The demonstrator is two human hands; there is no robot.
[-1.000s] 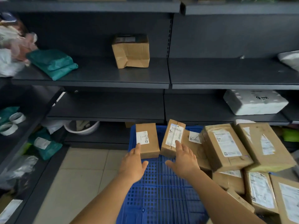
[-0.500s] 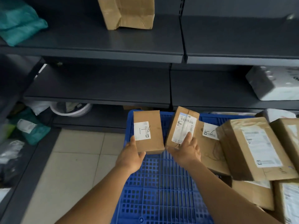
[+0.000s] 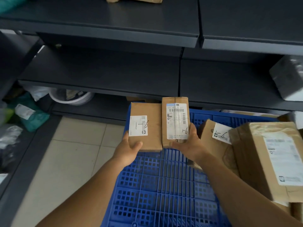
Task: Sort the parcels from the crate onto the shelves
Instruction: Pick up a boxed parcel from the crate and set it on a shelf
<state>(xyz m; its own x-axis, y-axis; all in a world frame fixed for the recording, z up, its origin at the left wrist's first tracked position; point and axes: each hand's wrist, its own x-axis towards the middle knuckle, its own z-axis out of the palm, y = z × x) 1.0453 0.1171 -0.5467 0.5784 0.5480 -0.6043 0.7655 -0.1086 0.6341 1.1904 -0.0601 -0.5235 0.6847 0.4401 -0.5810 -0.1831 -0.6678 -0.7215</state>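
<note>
Parcels [image 3: 146, 126], brown cardboard with white labels, handwritten "1-6".

I read dim, even lighting. The dark shelves [image 3: 105, 74] sit in deep shadow; the floor tiles [image 3: 68, 161] appear brightest. Left and right edges show motion blur and wide-angle bending. Central parcel labels [image 3: 176, 121] stay legible.
</note>
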